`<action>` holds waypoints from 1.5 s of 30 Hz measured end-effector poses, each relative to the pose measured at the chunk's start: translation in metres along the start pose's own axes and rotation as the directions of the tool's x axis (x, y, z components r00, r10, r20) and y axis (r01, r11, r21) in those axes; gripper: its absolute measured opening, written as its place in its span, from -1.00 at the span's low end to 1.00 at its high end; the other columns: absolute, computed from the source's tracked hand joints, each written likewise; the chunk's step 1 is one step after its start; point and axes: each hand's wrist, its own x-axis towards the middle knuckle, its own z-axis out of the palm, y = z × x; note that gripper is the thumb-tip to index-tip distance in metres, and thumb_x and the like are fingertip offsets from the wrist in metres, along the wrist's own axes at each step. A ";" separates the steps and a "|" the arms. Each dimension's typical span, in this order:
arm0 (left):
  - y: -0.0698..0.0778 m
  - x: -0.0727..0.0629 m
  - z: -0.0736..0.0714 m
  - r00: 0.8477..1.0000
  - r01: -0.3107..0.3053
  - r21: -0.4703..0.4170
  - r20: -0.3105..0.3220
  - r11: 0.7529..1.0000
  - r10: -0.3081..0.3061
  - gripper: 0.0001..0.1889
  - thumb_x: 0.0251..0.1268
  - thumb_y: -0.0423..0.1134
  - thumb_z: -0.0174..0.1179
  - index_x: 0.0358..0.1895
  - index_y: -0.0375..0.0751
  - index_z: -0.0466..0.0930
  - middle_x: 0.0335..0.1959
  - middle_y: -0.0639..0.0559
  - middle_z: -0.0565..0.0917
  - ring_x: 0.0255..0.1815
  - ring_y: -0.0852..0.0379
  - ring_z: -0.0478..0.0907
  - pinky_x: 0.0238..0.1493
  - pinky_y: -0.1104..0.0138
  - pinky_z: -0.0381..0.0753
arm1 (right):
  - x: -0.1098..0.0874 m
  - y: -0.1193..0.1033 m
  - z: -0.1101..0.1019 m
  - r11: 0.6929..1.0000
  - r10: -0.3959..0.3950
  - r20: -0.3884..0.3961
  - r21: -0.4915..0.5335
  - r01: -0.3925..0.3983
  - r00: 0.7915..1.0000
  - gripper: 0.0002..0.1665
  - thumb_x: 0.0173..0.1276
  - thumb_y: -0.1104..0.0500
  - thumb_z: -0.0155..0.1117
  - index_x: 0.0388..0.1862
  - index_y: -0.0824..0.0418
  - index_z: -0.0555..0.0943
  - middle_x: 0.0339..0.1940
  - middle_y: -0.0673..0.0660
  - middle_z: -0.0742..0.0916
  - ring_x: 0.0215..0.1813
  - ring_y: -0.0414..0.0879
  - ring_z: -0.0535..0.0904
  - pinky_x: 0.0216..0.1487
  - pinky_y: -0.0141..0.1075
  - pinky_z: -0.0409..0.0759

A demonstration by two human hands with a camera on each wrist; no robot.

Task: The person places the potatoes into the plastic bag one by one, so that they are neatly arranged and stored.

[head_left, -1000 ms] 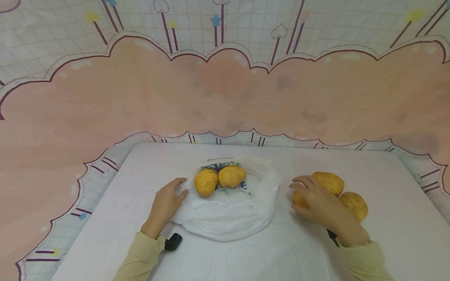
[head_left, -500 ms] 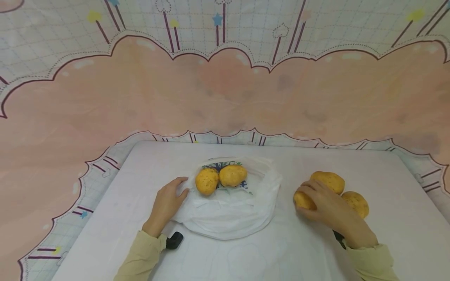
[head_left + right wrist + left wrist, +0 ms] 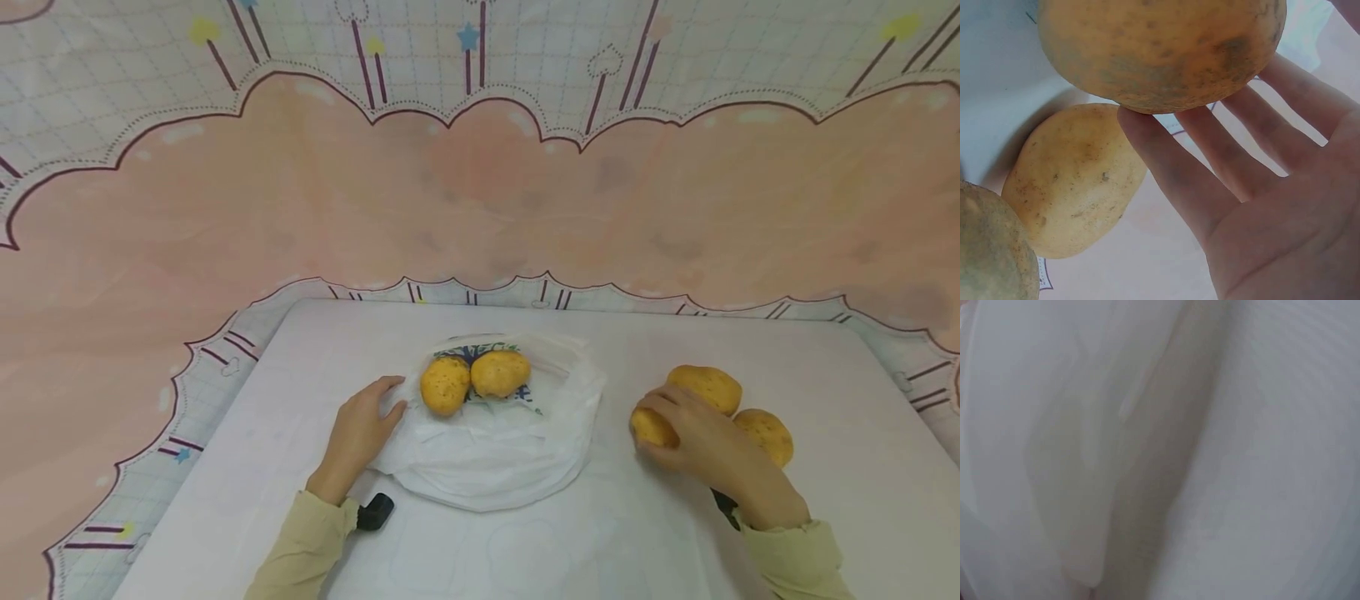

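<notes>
Two yellow potatoes (image 3: 445,386) lie side by side on a white plastic bag (image 3: 510,475) with a blue and green print. At the bag's left edge rests my left hand (image 3: 358,429), thumb and fingers spread apart; whether it touches the bag is hard to tell. To the right, my right hand (image 3: 701,437) grips a potato (image 3: 1160,50), its fingers and thumb around the sides. Behind that hand lie another potato (image 3: 705,388) and a further potato (image 3: 767,437). The left wrist view holds only blurred white bag folds (image 3: 1072,456).
A white-covered table (image 3: 862,500) carries everything. A patterned cloth (image 3: 450,208) hangs behind it. Dark wrist-camera pieces (image 3: 377,512) show by the sleeves.
My right hand has lowered and closed its fingers and thumb around the nearest potato on the right. The left hand has stayed by the bag. The view has shifted slightly.
</notes>
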 end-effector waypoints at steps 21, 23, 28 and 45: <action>0.001 0.000 -0.001 1.000 0.020 0.011 0.007 1.000 -0.020 -0.58 0.30 -0.30 0.30 0.22 -0.29 0.56 0.21 -0.25 0.61 0.27 -0.24 0.52 0.26 -0.08 0.53 | -0.003 -0.001 -0.007 0.997 -0.083 -0.028 -0.003 0.083 0.996 -0.52 0.16 0.12 0.52 0.04 0.27 0.66 0.10 0.23 0.64 0.15 0.18 0.56 0.14 0.11 0.61; 0.001 -0.001 -0.001 1.000 0.020 0.008 0.011 1.000 -0.021 -0.58 0.31 -0.30 0.29 0.22 -0.30 0.56 0.21 -0.26 0.61 0.27 -0.24 0.52 0.26 -0.08 0.52 | -0.003 -0.003 -0.009 0.996 -0.093 -0.039 -0.009 0.092 0.995 -0.52 0.16 0.12 0.52 0.04 0.27 0.66 0.10 0.22 0.64 0.14 0.16 0.57 0.13 0.08 0.62; 0.002 -0.001 -0.001 0.999 0.024 0.003 0.029 1.000 -0.024 -0.58 0.33 -0.29 0.27 0.23 -0.31 0.54 0.22 -0.27 0.60 0.29 -0.25 0.51 0.27 -0.09 0.52 | 0.000 -0.010 -0.011 0.992 -0.124 -0.066 -0.026 0.123 0.990 -0.52 0.16 0.11 0.53 0.05 0.25 0.67 0.09 0.18 0.65 0.12 0.12 0.59 0.14 0.04 0.63; 0.001 0.000 0.000 1.000 0.014 0.009 0.016 1.000 -0.014 -0.58 0.31 -0.30 0.29 0.22 -0.31 0.54 0.21 -0.27 0.61 0.27 -0.25 0.52 0.27 -0.09 0.51 | 0.018 -0.031 -0.017 0.978 -0.208 -0.109 -0.042 0.205 0.972 -0.49 0.14 0.14 0.55 0.07 0.26 0.67 0.08 0.17 0.66 0.10 0.09 0.60 0.13 -0.01 0.64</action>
